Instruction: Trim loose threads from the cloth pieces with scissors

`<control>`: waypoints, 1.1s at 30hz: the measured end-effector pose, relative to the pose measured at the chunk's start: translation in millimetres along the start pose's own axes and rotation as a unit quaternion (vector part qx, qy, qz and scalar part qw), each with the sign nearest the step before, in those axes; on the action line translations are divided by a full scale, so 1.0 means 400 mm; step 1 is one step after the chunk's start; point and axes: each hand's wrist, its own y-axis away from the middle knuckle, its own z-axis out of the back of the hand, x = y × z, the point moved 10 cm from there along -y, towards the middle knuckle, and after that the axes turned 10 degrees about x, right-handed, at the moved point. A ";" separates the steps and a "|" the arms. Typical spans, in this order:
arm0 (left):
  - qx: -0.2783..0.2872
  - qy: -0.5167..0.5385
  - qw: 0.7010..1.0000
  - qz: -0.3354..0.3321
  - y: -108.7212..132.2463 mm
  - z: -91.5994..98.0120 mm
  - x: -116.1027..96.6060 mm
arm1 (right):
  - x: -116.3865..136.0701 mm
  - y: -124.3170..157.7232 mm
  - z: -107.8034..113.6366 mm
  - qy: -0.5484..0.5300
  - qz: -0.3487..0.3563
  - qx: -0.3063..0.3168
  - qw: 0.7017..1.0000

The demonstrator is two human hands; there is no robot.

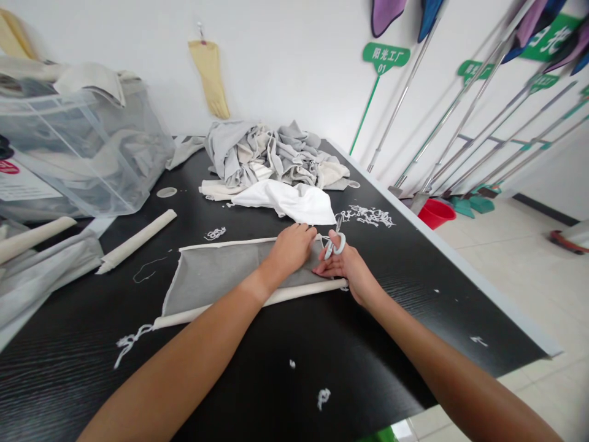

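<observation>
A grey cloth with cream rolled edges lies spread on the black table in front of me. My left hand is closed on the cloth's far edge, close to its right corner. In my right hand is a pair of scissors with pale handles, the fingers at the loops and the blades pointing up and away. The right hand's lower fingers rest at the cloth's right end. A white thread runs between the two hands. From the cloth's near left corner trails a frayed tuft of threads.
Behind the cloth are a white cloth, a heap of grey and cream cloths and thread scraps. A clear plastic bin full of cloth stands left, near a cream roll. Mops and a red bucket are beyond the table's right edge.
</observation>
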 end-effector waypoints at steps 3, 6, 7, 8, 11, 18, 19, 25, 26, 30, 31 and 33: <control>-0.016 -0.002 1.000 0.011 0.000 0.006 0.010 | 0.003 0.005 -0.004 0.005 0.002 0.002 1.000; -0.010 -0.017 0.999 0.047 -0.005 0.004 0.025 | 0.004 0.008 -0.008 0.012 -0.003 0.005 1.000; -0.009 -0.021 0.998 0.059 -0.006 0.006 0.029 | 0.005 0.009 -0.009 0.014 -0.004 0.007 1.000; -0.009 -0.024 0.997 0.066 -0.006 0.007 0.031 | 0.006 0.010 -0.010 0.015 -0.005 0.009 1.000; -0.006 -0.015 0.999 0.049 -0.009 0.005 0.025 | 0.003 0.012 -0.014 0.020 -0.013 0.015 1.000; -0.007 0.033 0.999 -0.018 -0.016 -0.025 0.018 | 0.000 0.016 -0.013 0.033 -0.025 0.015 0.999; -0.011 0.032 0.999 -0.013 -0.016 -0.024 0.020 | 0.000 0.016 -0.014 0.031 -0.025 0.019 0.999; 0.014 -0.010 0.997 -0.075 -0.010 -0.024 -0.034 | -0.001 0.018 -0.017 0.025 -0.033 0.034 0.999; 0.023 -0.009 0.997 -0.078 -0.009 -0.027 -0.038 | -0.002 0.019 -0.017 0.024 -0.038 0.035 0.998; 0.026 0.011 0.998 -0.059 -0.013 -0.033 -0.029 | 0.000 0.022 -0.021 0.026 -0.042 0.045 0.998; 0.020 0.018 0.998 -0.057 -0.015 -0.032 -0.027 | 0.002 0.023 -0.022 0.029 -0.042 0.048 0.998; 0.007 0.030 0.998 -0.048 -0.017 -0.027 -0.020 | 0.003 0.023 -0.021 0.032 -0.044 0.050 0.997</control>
